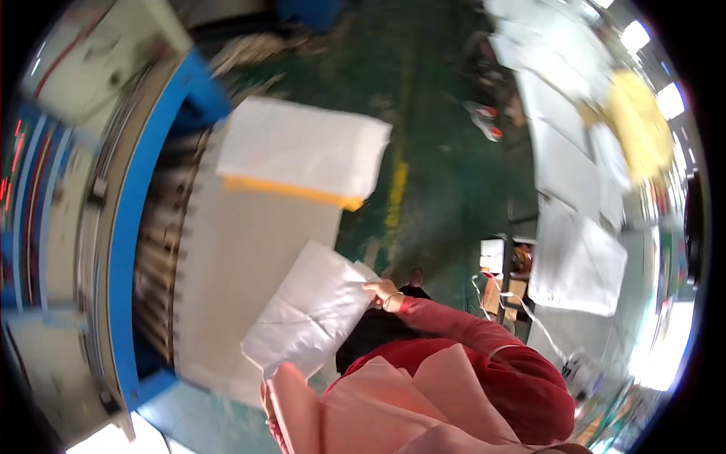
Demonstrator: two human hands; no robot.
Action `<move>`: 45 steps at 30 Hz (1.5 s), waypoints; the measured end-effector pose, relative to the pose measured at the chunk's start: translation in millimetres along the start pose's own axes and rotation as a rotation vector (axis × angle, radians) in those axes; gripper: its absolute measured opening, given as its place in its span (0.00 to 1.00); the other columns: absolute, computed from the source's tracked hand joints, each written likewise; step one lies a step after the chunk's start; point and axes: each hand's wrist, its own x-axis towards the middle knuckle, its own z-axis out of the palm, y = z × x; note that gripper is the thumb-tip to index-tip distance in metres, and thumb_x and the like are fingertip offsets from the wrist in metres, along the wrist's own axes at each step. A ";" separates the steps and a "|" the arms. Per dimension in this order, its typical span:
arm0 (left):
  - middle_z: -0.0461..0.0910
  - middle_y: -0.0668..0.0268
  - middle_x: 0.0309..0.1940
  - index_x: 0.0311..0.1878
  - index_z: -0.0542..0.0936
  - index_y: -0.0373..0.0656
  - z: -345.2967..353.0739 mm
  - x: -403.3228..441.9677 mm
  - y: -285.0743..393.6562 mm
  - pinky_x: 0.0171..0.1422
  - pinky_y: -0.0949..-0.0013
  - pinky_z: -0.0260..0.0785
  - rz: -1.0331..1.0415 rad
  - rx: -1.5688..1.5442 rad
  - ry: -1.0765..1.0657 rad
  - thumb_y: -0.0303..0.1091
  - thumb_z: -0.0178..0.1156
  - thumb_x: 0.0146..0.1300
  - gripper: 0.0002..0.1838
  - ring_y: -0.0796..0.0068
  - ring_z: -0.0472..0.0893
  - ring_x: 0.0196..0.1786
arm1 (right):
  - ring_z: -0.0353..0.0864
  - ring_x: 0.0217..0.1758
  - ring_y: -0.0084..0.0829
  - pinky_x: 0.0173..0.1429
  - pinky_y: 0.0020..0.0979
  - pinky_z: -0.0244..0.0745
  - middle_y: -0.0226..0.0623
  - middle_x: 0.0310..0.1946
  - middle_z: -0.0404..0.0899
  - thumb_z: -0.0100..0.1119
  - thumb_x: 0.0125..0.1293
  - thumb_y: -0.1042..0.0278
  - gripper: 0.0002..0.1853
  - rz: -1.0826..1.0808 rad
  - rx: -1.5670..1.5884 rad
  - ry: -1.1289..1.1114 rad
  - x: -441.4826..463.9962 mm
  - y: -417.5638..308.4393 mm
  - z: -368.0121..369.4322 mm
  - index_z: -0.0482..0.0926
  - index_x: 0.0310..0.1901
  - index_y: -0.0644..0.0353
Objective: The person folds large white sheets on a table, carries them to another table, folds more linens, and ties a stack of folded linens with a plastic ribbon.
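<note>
A smooth, slightly creased white sheet (306, 310), perhaps a flat sack, lies tilted in front of my body above the near part of the pale work table (219, 287). My right hand (387, 293) pinches its right edge, fingers closed. At the sheet's lower left corner, my left hand (265, 395) is mostly hidden by the pink sleeve, so its fingers do not show. Farther along the table rests a white stack (302, 144) of similar sheets, with an orange strip (291, 192) along its near edge.
A blue-framed machine (125, 234) with slatted rollers borders the table's left side. On the right stands a long bench bearing white sheets (578, 257) and a yellow bundle (639, 125). Small boxes (505, 295) and a white cord (541, 329) are near that bench. Green floor (446, 181) runs between.
</note>
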 end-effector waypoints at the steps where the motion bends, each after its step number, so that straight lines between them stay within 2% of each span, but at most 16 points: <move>1: 0.77 0.65 0.40 0.38 0.78 0.44 31.2 7.6 41.0 0.52 0.66 0.67 0.047 -0.041 -0.054 0.25 0.46 0.53 0.13 0.70 0.75 0.42 | 0.69 0.18 0.20 0.16 0.23 0.60 0.29 0.21 0.72 0.65 0.47 0.67 0.15 -0.120 0.043 0.046 3.2 -9.3 -17.9 0.75 0.37 0.59; 6: 0.74 0.62 0.46 0.47 0.75 0.42 243.2 -38.5 219.2 0.53 0.66 0.66 0.331 -0.121 -0.493 0.25 0.45 0.54 0.17 0.69 0.74 0.46 | 0.71 0.22 0.18 0.20 0.22 0.62 0.25 0.24 0.73 0.61 0.49 0.70 0.16 -0.642 0.502 0.040 -117.4 -127.5 -137.8 0.73 0.42 0.59; 8: 0.74 0.62 0.48 0.51 0.74 0.41 340.6 -85.7 257.4 0.54 0.67 0.66 0.415 -0.104 -0.707 0.25 0.45 0.55 0.19 0.69 0.73 0.48 | 0.70 0.22 0.15 0.19 0.18 0.60 0.23 0.24 0.73 0.60 0.50 0.69 0.15 -0.851 0.347 0.197 -162.7 -155.7 -220.5 0.74 0.42 0.58; 9: 0.64 0.60 0.58 0.62 0.61 0.41 391.0 -143.0 280.0 0.57 0.69 0.63 0.448 -0.080 -0.834 0.26 0.44 0.59 0.25 0.69 0.68 0.55 | 0.70 0.22 0.15 0.19 0.17 0.59 0.23 0.24 0.73 0.59 0.51 0.68 0.15 -0.911 0.390 0.196 -184.9 -165.3 -261.0 0.74 0.41 0.58; 18: 0.76 0.62 0.41 0.51 0.72 0.37 654.5 -289.5 306.8 0.47 0.78 0.66 0.401 0.160 -1.274 0.28 0.50 0.59 0.16 0.75 0.76 0.42 | 0.76 0.30 0.23 0.20 0.19 0.63 0.36 0.34 0.76 0.57 0.53 0.71 0.22 -1.099 0.660 0.710 -393.0 -193.2 -470.5 0.69 0.51 0.66; 21: 0.76 0.64 0.38 0.46 0.74 0.37 713.4 -318.7 313.1 0.45 0.78 0.66 0.400 0.216 -1.342 0.32 0.52 0.59 0.13 0.74 0.76 0.40 | 0.76 0.42 0.28 0.31 0.22 0.71 0.40 0.45 0.71 0.54 0.49 0.84 0.20 -1.365 0.171 0.924 -403.8 -184.1 -533.9 0.73 0.47 0.64; 22: 0.76 0.64 0.38 0.46 0.74 0.37 731.9 -329.9 317.3 0.46 0.77 0.66 0.421 0.240 -1.380 0.33 0.52 0.59 0.13 0.74 0.76 0.41 | 0.75 0.45 0.28 0.35 0.23 0.72 0.40 0.48 0.70 0.53 0.47 0.88 0.21 -1.419 -0.236 1.110 -410.4 -184.9 -554.0 0.74 0.47 0.63; 24: 0.75 0.64 0.40 0.45 0.73 0.37 772.7 -350.8 326.6 0.47 0.77 0.65 0.329 0.220 -1.414 0.35 0.52 0.59 0.14 0.73 0.75 0.43 | 0.74 0.48 0.30 0.41 0.24 0.72 0.41 0.51 0.68 0.51 0.44 0.92 0.25 -1.419 -0.562 1.247 -413.2 -200.3 -582.4 0.75 0.47 0.61; 26: 0.74 0.62 0.43 0.48 0.71 0.42 826.7 -356.7 337.0 0.47 0.72 0.67 0.409 0.286 -1.521 0.42 0.53 0.59 0.17 0.71 0.74 0.46 | 0.73 0.50 0.32 0.47 0.25 0.71 0.41 0.51 0.68 0.50 0.41 0.95 0.29 -1.401 -0.367 1.197 -408.9 -228.5 -611.6 0.74 0.48 0.60; 27: 0.74 0.62 0.43 0.47 0.72 0.42 855.9 -360.4 341.1 0.47 0.73 0.67 0.428 0.286 -1.498 0.42 0.53 0.59 0.17 0.71 0.75 0.45 | 0.75 0.40 0.25 0.39 0.21 0.71 0.36 0.41 0.74 0.53 0.48 0.88 0.21 -1.417 -0.420 1.203 -407.0 -248.2 -628.7 0.75 0.45 0.61; 30: 0.76 0.62 0.42 0.46 0.74 0.41 954.6 -376.6 358.6 0.48 0.72 0.67 0.613 0.228 -1.501 0.39 0.52 0.60 0.15 0.72 0.75 0.45 | 0.70 0.26 0.13 0.27 0.16 0.64 0.27 0.30 0.75 0.55 0.55 0.73 0.14 -1.208 0.502 0.743 -388.0 -319.3 -698.3 0.74 0.44 0.61; 32: 0.76 0.63 0.45 0.48 0.74 0.36 1019.9 -391.5 371.1 0.51 0.76 0.64 0.672 0.061 -1.616 0.29 0.50 0.62 0.13 0.76 0.75 0.45 | 0.66 0.21 0.10 0.23 0.14 0.59 0.23 0.27 0.73 0.55 0.57 0.67 0.14 -1.269 0.626 0.699 -365.2 -362.0 -747.0 0.73 0.45 0.60; 34: 0.75 0.65 0.45 0.49 0.74 0.35 1090.8 -400.4 379.8 0.51 0.78 0.62 1.020 0.010 -1.524 0.28 0.50 0.62 0.13 0.80 0.73 0.44 | 0.67 0.22 0.10 0.23 0.15 0.59 0.22 0.27 0.73 0.57 0.56 0.67 0.16 -1.364 0.647 0.741 -344.0 -400.6 -797.0 0.73 0.47 0.60; 39: 0.74 0.70 0.42 0.50 0.74 0.34 1239.8 -410.9 357.7 0.43 0.81 0.61 1.319 0.183 -1.364 0.27 0.50 0.62 0.14 0.85 0.69 0.39 | 0.66 0.24 0.12 0.23 0.17 0.55 0.23 0.26 0.72 0.61 0.53 0.63 0.18 -1.445 0.802 1.039 -248.6 -476.9 -942.0 0.74 0.44 0.62; 42: 0.73 0.73 0.39 0.51 0.74 0.36 1313.9 -372.2 291.8 0.35 0.82 0.59 1.184 0.297 -1.389 0.28 0.51 0.62 0.15 0.87 0.65 0.32 | 0.69 0.27 0.14 0.26 0.16 0.61 0.27 0.27 0.73 0.62 0.51 0.60 0.21 -1.079 0.656 1.156 -157.6 -474.4 -1028.4 0.74 0.44 0.65; 45: 0.73 0.70 0.45 0.53 0.72 0.37 1372.1 -294.7 207.2 0.35 0.81 0.59 1.071 0.497 -1.410 0.27 0.51 0.60 0.17 0.86 0.66 0.33 | 0.75 0.39 0.31 0.41 0.28 0.70 0.40 0.36 0.77 0.60 0.50 0.58 0.23 -0.479 0.152 1.523 -11.2 -423.6 -1114.9 0.74 0.45 0.64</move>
